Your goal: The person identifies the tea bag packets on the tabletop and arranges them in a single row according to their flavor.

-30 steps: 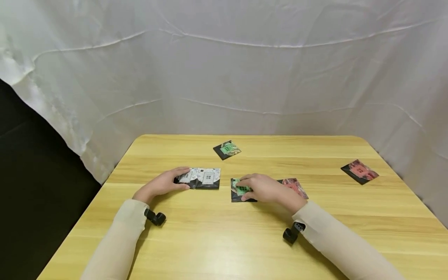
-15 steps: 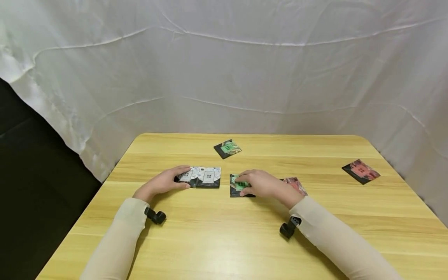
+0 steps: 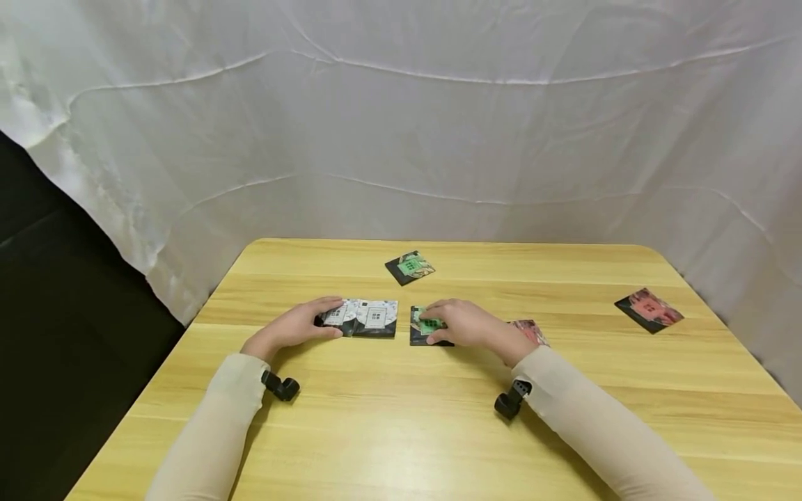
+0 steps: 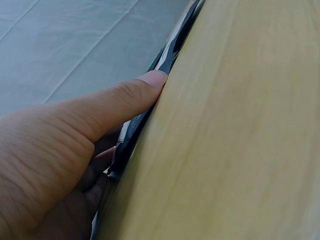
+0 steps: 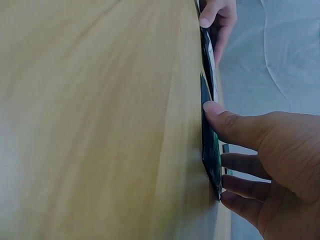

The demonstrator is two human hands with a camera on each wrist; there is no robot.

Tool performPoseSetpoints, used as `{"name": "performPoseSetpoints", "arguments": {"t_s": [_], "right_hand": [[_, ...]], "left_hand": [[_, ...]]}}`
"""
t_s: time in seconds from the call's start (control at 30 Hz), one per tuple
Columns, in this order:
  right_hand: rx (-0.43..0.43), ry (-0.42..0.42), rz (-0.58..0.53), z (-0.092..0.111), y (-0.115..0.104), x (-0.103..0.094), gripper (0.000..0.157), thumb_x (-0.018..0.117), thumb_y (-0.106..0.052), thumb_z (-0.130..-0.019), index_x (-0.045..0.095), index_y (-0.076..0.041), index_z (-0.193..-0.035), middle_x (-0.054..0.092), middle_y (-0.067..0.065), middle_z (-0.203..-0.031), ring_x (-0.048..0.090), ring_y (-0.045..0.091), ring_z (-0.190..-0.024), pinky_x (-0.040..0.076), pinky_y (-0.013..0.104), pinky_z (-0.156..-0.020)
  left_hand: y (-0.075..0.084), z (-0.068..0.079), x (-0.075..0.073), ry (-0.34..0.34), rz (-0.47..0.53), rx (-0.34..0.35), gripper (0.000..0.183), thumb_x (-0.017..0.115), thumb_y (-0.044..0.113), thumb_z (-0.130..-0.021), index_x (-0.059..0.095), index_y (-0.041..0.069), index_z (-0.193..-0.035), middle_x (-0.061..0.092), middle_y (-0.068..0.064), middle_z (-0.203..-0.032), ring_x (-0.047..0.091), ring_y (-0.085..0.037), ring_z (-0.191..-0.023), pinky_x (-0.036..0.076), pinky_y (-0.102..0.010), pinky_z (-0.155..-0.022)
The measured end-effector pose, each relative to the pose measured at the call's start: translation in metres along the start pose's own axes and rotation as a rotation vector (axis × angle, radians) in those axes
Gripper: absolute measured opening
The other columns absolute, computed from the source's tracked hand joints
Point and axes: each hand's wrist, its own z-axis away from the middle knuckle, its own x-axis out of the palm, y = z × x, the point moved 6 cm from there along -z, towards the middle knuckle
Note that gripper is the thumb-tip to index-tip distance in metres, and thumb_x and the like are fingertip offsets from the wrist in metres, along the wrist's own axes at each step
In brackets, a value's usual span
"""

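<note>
Two flat white-and-black packets lie side by side on the table. My left hand [image 3: 294, 327] grips the left packet [image 3: 341, 315], thumb on its near edge and fingers over its far side; the right white packet [image 3: 377, 319] is beside it. A short gap to the right, my right hand [image 3: 470, 324] holds a green-and-black packet [image 3: 418, 335], partly covered by the fingers. In the right wrist view, the thumb presses the near edge of this green packet [image 5: 208, 145] while the other fingers reach its far side. A red packet [image 3: 531, 330] lies partly hidden behind the right forearm.
Another green packet [image 3: 410, 268] lies turned at an angle near the back of the wooden table [image 3: 376, 424]. At the far right is a tilted red packet [image 3: 649, 310]. A pale curtain [image 3: 438, 139] hangs behind the table, with a dark area [image 3: 56, 313] at left.
My right hand has slid the green packet away from me and slightly left, bringing it about level with the white packets. The left hand keeps its place on the white packet.
</note>
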Motion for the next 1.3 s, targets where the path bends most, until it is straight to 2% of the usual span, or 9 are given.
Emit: {"name": "performPoseSetpoints", "arguments": {"t_s": [0.5,1.3], "right_hand": [[0.014,0.008,-0.018,-0.011,0.006,-0.002,0.057,0.067,-0.042,-0.091,0.058,-0.012,-0.138,0.051,0.012,-0.143,0.046,0.032,-0.131,0.037,0.048,-0.109],[0.006,0.035,0.035,-0.024,-0.004,0.0,0.058,0.068,-0.045,-0.091,0.059,-0.011,-0.136,0.056,0.01,-0.137,0.049,0.029,-0.129,0.036,0.045,-0.11]], "left_hand": [[0.002,-0.003,-0.002,-0.013,-0.002,-0.001,0.08,0.069,0.049,-0.089,0.036,0.014,-0.153,0.03,-0.011,-0.157,0.027,-0.035,-0.143,0.024,-0.054,-0.114],[-0.004,-0.002,-0.001,-0.021,-0.007,-0.015,0.083,0.067,0.054,-0.088,0.035,0.016,-0.154,0.029,-0.011,-0.158,0.025,-0.036,-0.143,0.023,-0.056,-0.114]]}}
